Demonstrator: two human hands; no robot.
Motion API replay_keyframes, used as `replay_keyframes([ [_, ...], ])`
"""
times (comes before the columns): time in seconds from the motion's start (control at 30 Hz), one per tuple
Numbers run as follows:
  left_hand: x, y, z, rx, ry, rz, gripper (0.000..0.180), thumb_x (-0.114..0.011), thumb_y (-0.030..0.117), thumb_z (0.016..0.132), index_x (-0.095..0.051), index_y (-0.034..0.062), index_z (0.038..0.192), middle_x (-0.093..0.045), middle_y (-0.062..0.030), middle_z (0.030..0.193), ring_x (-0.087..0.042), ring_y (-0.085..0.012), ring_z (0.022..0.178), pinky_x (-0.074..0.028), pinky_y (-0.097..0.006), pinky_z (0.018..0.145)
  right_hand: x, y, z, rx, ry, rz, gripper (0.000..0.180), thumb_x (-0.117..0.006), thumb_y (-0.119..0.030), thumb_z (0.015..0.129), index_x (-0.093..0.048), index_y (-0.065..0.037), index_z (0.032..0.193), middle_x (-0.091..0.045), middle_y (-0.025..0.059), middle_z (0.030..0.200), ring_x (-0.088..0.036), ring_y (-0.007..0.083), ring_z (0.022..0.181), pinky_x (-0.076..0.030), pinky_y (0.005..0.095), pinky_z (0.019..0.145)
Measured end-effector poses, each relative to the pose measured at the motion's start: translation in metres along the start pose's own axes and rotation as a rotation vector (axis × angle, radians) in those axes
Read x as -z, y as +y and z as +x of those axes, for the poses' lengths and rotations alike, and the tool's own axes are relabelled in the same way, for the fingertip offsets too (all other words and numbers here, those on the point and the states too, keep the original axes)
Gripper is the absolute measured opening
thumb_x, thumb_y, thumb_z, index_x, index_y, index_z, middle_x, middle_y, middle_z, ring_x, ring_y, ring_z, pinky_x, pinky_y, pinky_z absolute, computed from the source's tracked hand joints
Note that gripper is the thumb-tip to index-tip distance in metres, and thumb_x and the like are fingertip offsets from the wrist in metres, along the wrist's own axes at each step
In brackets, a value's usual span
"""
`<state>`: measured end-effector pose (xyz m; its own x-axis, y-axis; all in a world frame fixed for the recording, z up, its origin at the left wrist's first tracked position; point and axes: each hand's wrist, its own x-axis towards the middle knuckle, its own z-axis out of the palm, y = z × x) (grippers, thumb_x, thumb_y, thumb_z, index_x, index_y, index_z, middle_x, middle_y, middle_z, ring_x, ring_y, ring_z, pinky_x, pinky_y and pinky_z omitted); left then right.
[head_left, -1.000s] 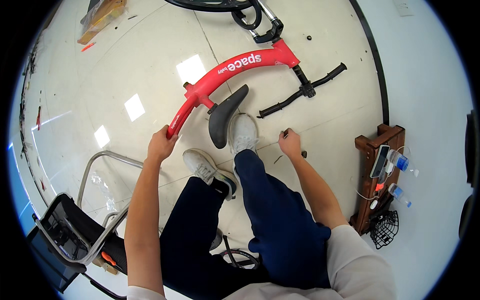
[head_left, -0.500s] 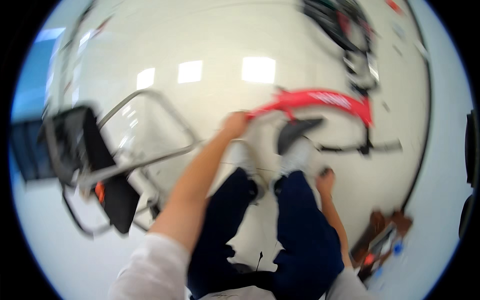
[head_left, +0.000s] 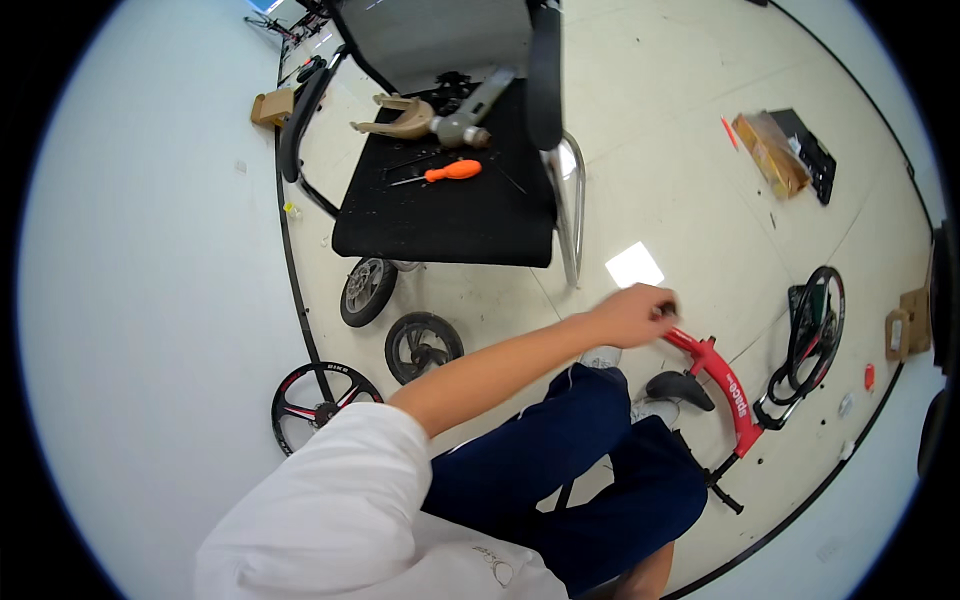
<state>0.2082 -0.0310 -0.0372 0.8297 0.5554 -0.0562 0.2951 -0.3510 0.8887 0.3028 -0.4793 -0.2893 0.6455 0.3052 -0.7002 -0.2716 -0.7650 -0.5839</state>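
My left hand [head_left: 636,314] is closed at the rear end of a red bike frame [head_left: 722,378], its fingers slightly blurred; a small dark part shows at the fingertips. The frame lies in front of my shoes, a black saddle [head_left: 681,390] beside its tube. At the frame's far end are a wheel with a black tyre [head_left: 826,330] and a black handlebar [head_left: 725,490]. Of my right arm only a piece of forearm [head_left: 646,574] shows below my knee; the hand itself is hidden.
A black chair [head_left: 440,225] ahead holds an orange screwdriver [head_left: 455,170], a hammer [head_left: 463,128] and a beige forked part [head_left: 410,120]. Small wheels [head_left: 368,292] and a spoked wheel [head_left: 300,400] are near the left wall. An open cardboard box [head_left: 772,160] lies at the far right.
The view has swung left, bringing the chair with tools to the front. My left hand remains at the red frame's end. My right hand has gone out of sight.
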Motion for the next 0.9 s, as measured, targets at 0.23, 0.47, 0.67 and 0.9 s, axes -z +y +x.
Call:
replay_keyframes([
  [0.23,0.216,-0.109,-0.123,0.173,0.77,0.442,0.018,-0.062,0.017,0.086,-0.065,0.0047,0.099,-0.064,-0.0129,0.092,-0.061,-0.0295,0.085,-0.05,-0.04,0.076,0.02,-0.019,-0.064,-0.046,-0.062,-0.097,0.033,-0.062,-0.014,0.085,-0.061,0.005,0.112,-0.066,0.0191,0.111,-0.062,0.0266,0.102,-0.049,0.0371,0.089],
  [0.47,0.312,-0.183,-0.148,0.206,0.635,1.07,0.03,-0.062,0.009,0.084,-0.059,0.0104,0.114,-0.058,-0.01,0.107,-0.056,-0.0289,0.101,-0.047,-0.041,0.084,0.042,-0.007,-0.131,-0.134,-0.042,-0.131,0.033,-0.06,-0.016,0.087,-0.061,0.005,0.113,-0.066,0.0185,0.111,-0.062,0.0253,0.101,-0.049,0.0368,0.088],
  [0.67,0.322,-0.193,-0.149,0.121,0.545,1.097,0.036,-0.062,0.003,0.076,-0.061,0.0102,0.111,-0.058,-0.0083,0.1,-0.056,-0.0259,0.099,-0.046,-0.038,0.082,0.084,0.001,-0.16,-0.139,0.004,-0.148,0.033,-0.059,-0.017,0.089,-0.062,0.005,0.113,-0.066,0.018,0.111,-0.062,0.0242,0.101,-0.049,0.0366,0.087],
  [0.9,0.316,-0.175,-0.177,0.099,0.593,0.977,0.021,-0.063,0.007,0.082,-0.067,0.0081,0.102,-0.059,-0.0081,0.093,-0.057,-0.0285,0.092,-0.049,-0.041,0.077,0.106,0.009,-0.159,-0.082,-0.002,-0.158,0.033,-0.057,-0.018,0.09,-0.062,0.005,0.114,-0.066,0.0175,0.112,-0.062,0.0229,0.101,-0.05,0.0363,0.087],
])
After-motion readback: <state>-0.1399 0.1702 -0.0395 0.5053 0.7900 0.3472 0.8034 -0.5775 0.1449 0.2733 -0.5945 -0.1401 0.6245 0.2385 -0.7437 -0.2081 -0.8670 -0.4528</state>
